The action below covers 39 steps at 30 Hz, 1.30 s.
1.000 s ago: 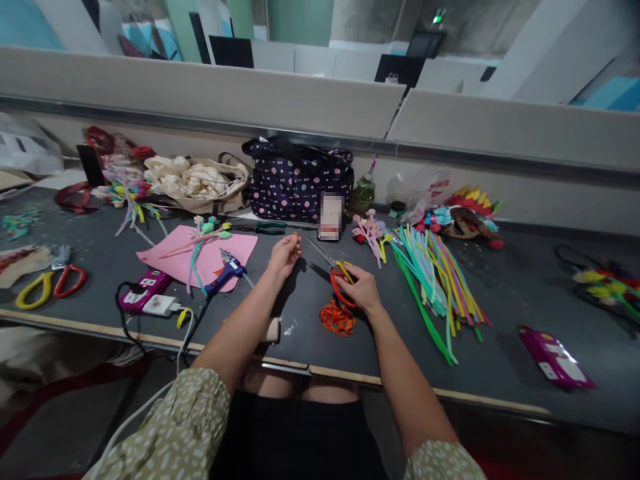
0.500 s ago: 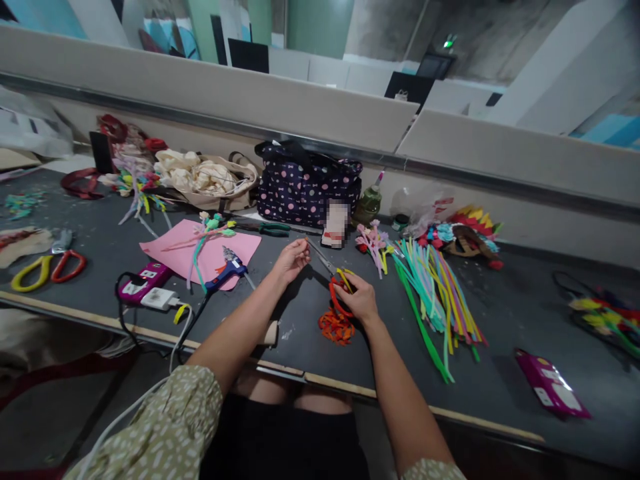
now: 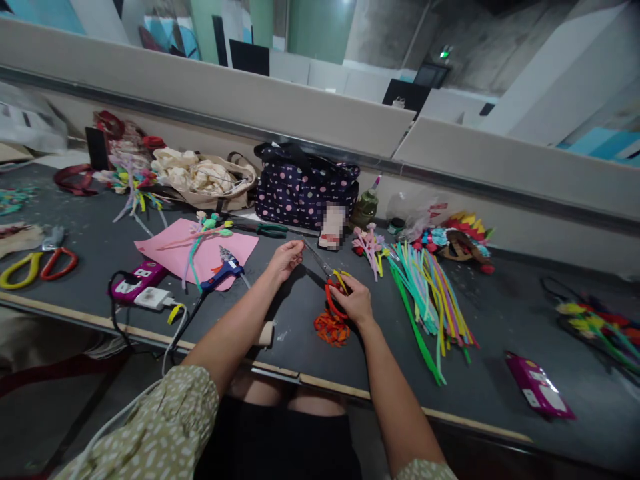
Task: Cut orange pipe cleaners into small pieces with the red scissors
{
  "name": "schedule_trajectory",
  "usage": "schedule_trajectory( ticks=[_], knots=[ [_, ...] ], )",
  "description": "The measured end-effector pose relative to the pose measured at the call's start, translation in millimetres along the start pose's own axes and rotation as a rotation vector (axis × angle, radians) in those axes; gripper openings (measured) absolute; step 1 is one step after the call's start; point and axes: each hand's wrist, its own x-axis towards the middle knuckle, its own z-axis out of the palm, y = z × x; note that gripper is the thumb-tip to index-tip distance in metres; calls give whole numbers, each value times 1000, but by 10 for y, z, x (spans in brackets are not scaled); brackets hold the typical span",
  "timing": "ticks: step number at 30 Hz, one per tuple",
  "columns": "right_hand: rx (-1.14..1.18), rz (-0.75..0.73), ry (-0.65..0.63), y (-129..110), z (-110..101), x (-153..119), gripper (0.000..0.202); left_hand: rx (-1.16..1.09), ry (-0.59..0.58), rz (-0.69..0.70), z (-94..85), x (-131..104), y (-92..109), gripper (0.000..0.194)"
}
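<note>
My right hand (image 3: 355,300) is closed round the red and yellow handles of a pair of scissors (image 3: 317,257), whose blades point up and left. At the blade tips, my left hand (image 3: 287,259) is pinched on something too small to make out. Below the scissors, a heap of orange pieces (image 3: 331,329) lies on the dark table (image 3: 295,340). Left of my left hand are a blue glue gun (image 3: 223,272) and a pink sheet (image 3: 163,245) with fuzzy stems on it.
Colored fuzzy stems (image 3: 425,293) lie to the right, with a purple power strip (image 3: 539,387) beyond them. Another power strip (image 3: 139,281) and large scissors (image 3: 59,263) are at the left. A dark dotted bag (image 3: 295,190) stands behind my hands, beside a green bottle (image 3: 367,207).
The view has shifted slightly, moving the table items a little leftward in the picture. Both hands keep nearly the same pose, with the scissor blades still by my left fingertips.
</note>
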Motion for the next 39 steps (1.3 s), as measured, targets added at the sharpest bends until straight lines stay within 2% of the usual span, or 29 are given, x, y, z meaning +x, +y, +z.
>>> schedule_trajectory(
  ticks=[6, 13, 29, 39],
  knots=[
    [31, -34, 39, 24, 1, -3, 43, -59, 23, 26, -15, 9, 39, 28],
    [3, -57, 7, -14, -17, -15, 44, -48, 22, 71, -9, 6, 35, 30],
    [3, -62, 4, -7, -16, -14, 43, -28, -8, 58, 35, -50, 70, 25],
    [-10, -63, 1, 29, 2, -2, 43, -15, -10, 54, -6, -20, 46, 24]
  ],
)
